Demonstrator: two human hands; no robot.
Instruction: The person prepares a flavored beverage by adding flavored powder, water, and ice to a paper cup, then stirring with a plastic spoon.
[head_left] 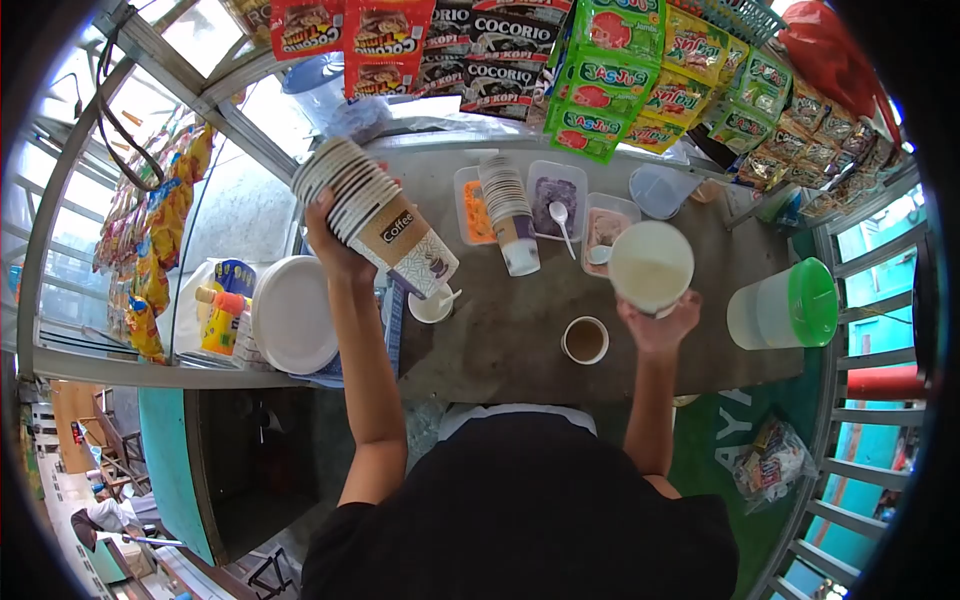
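My left hand is wrapped round a tilted stack of paper coffee cups, raised over the left part of the counter. On the right, my right hand grips a round white tub with pale contents, held above the counter. Between my hands stands a paper cup of brown drink. A second stack of cups lies farther back. Below the stack in my left hand is a small white cup with a spoon handle sticking out.
Plastic boxes with orange, purple and pinkish contents line the back of the counter. A green-lidded container stands right, a white-lidded tub left. Drink sachets hang overhead.
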